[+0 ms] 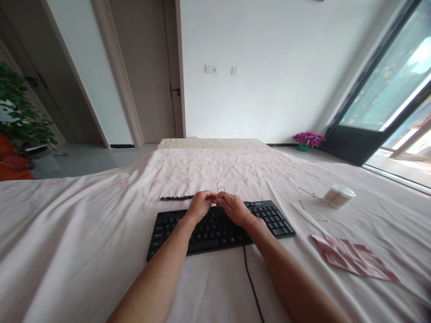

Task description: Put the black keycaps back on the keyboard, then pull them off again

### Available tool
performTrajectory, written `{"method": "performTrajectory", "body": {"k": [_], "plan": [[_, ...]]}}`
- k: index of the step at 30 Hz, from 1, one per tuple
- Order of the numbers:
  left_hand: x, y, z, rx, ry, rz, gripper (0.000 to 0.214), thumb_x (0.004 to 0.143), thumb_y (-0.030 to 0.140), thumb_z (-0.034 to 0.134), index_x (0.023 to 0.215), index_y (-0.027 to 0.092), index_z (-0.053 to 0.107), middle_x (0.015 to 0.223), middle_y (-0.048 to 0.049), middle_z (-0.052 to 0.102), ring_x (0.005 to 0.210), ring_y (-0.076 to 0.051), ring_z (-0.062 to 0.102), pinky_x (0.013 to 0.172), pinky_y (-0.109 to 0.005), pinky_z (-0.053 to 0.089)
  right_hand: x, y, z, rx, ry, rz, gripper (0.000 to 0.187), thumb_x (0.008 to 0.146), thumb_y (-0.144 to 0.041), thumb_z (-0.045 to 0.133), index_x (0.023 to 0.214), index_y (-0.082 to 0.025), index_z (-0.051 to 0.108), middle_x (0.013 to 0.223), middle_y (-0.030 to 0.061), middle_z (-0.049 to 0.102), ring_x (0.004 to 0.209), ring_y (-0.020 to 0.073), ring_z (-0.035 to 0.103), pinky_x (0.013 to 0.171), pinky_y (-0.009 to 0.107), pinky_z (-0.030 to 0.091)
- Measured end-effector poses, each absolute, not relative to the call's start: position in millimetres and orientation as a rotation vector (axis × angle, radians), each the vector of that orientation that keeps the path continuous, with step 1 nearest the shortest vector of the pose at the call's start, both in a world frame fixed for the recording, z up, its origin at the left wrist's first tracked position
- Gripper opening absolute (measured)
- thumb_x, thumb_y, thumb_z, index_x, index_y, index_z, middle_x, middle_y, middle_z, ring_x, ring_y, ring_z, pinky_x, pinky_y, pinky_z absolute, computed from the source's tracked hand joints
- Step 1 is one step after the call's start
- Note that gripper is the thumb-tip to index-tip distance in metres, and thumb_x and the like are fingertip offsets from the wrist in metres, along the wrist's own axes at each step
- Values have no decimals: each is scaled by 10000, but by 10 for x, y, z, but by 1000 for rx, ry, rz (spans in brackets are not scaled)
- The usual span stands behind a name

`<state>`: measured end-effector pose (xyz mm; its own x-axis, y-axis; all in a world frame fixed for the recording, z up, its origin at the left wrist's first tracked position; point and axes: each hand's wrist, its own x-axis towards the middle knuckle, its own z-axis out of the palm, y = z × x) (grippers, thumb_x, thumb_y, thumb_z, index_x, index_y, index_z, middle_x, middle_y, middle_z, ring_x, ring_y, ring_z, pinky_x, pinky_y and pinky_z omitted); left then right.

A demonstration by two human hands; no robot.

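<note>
A black keyboard [269,217] lies on a pink flowered cloth [84,233], its cable [251,282] running toward me. Both my hands hover over its far edge, fingertips meeting. My right hand [237,208] pinches a small wire keycap puller [221,190], whose loop sticks up above the fingers. My left hand [199,205] is closed beside it, fingertips pressed to the same spot; what it holds is hidden. A row of removed black keycaps [176,198] lies on the cloth just beyond the keyboard's left end.
A tipped round container of cotton swabs [338,196] lies at the right, with loose swabs [308,216] near it. A folded pink cloth [350,258] rests at the near right. Beyond the table are a door, a plant at left and a glass door at right.
</note>
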<state>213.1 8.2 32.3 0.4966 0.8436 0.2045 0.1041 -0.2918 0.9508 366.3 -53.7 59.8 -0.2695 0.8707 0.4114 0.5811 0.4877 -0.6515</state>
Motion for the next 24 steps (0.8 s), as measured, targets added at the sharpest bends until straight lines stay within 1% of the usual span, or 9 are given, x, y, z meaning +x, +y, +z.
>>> {"method": "performTrajectory", "body": {"k": [2, 4, 6, 9, 12, 15, 17, 20, 24], "plan": [[2126, 72, 336, 1768, 818, 910, 363, 654, 36, 431, 837, 151, 722, 738, -14, 715, 740, -143, 646, 751, -252, 490, 3653, -527, 596, -1174, -1994, 474, 270, 965, -342, 371, 798, -200, 528, 765, -8, 578, 730, 125, 549, 720, 245, 415], [2116, 52, 354, 1828, 856, 891, 344, 671, 47, 444, 829, 159, 728, 761, -14, 721, 762, -144, 648, 778, -257, 489, 3672, -520, 574, -1199, -1931, 489, 274, 966, -340, 369, 794, -199, 529, 720, -19, 563, 665, 115, 533, 686, 242, 414], [2104, 30, 373, 1854, 887, 863, 345, 693, 61, 455, 876, 164, 729, 833, -25, 734, 814, -149, 655, 803, -258, 486, 3707, -522, 545, -1236, -1822, 518, 298, 972, -347, 349, 792, -197, 533, 639, -37, 518, 572, 102, 492, 629, 234, 409], [2092, 6, 387, 1917, 857, 801, 292, 761, 145, 482, 921, 173, 725, 907, -31, 739, 865, -161, 659, 804, -257, 481, 3740, -552, 521, -1247, -1748, 529, 318, 972, -358, 339, 792, -193, 543, 569, -52, 455, 513, 97, 453, 573, 226, 396], [2094, 0, 374, 2056, 847, 708, 222, 778, 260, 543, 890, 194, 722, 876, -8, 741, 844, -176, 659, 757, -252, 475, 3724, -595, 529, -1212, -1778, 488, 293, 962, -345, 369, 791, -189, 550, 622, -35, 502, 559, 101, 476, 604, 232, 406], [2107, -4, 360, 2163, 896, 657, 203, 741, 275, 603, 896, 219, 722, 893, 2, 742, 859, -187, 660, 734, -246, 462, 3691, -627, 540, -1188, -1782, 465, 267, 960, -324, 378, 813, -186, 554, 702, -16, 555, 601, 103, 499, 630, 235, 417], [2116, -11, 363, 2201, 924, 653, 212, 743, 287, 611, 915, 234, 723, 913, 0, 742, 873, -191, 662, 725, -245, 455, 3680, -637, 539, -1184, -1787, 460, 254, 958, -313, 382, 824, -184, 556, 729, -9, 572, 610, 104, 507, 632, 235, 423], [2122, -25, 377, 2215, 932, 658, 224, 752, 319, 618, 933, 243, 726, 917, -4, 743, 880, -192, 663, 723, -245, 451, 3680, -644, 528, -1172, -1777, 426, 257, 957, -312, 383, 813, -186, 554, 737, -4, 580, 617, 107, 516, 637, 235, 431], [2124, -38, 377, 2162, 890, 686, 276, 724, 356, 662, 974, 255, 721, 948, -1, 741, 905, -190, 659, 765, -245, 451, 3689, -651, 521, -1176, -1678, 335, 291, 965, -342, 365, 803, -192, 554, 715, -5, 571, 600, 108, 514, 637, 238, 436]]}}
